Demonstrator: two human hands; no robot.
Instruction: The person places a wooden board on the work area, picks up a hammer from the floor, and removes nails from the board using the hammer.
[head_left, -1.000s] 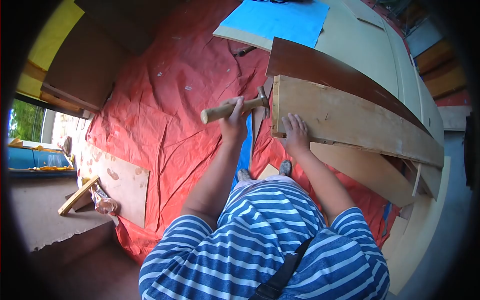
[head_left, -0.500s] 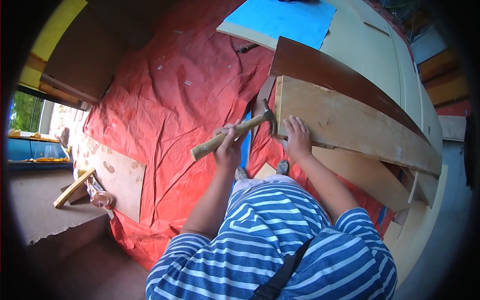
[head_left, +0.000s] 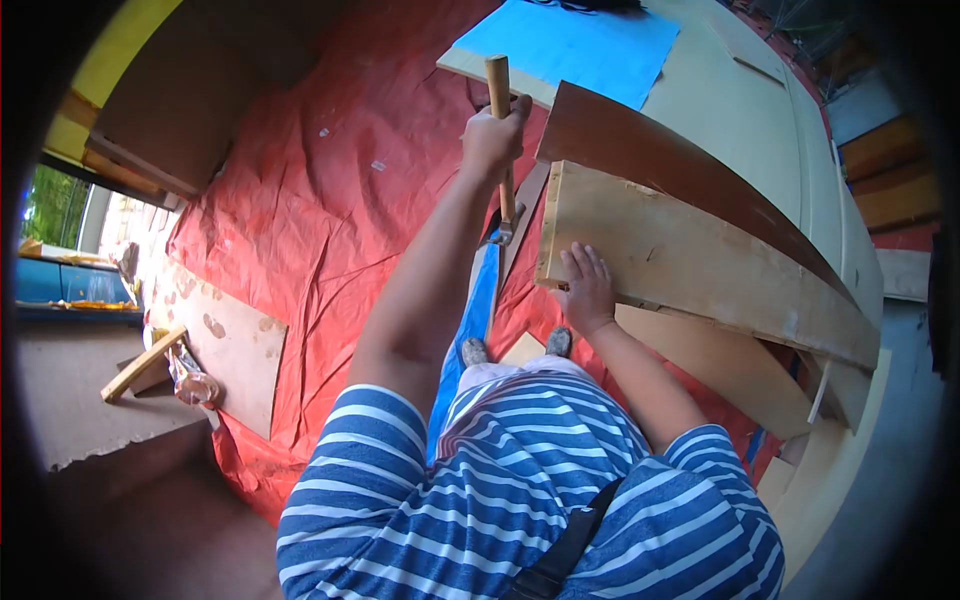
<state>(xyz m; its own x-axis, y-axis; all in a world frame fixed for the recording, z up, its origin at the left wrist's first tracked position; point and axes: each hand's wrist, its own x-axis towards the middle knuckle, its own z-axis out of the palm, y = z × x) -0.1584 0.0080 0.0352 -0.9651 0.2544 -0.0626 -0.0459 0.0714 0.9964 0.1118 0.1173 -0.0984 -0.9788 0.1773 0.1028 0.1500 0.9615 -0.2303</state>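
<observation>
My left hand (head_left: 492, 140) is wrapped around the wooden handle of a claw hammer (head_left: 498, 85), out ahead of me. The handle points up past my fist, and the metal head hangs below it, left of the wooden board's end and apart from it. My right hand (head_left: 588, 288) lies with fingers extended on the near face of that long wooden board (head_left: 690, 245), close to its left end. The thumb is mostly hidden. Small marks dot the board's end face, and a dark spot shows on its side.
A brown curved panel (head_left: 650, 150) stands behind the board. Beyond are a pale sheet (head_left: 745, 130) and a blue sheet (head_left: 570, 45). Red tarpaulin (head_left: 350, 230) covers the floor, with a blue strip (head_left: 465, 350) by my feet. Wood pieces (head_left: 145, 365) lie at left.
My left hand has moved forward and up with the hammer, whose head has swung from beside the board's end to hang downward. My right hand remains on the board, slightly lower.
</observation>
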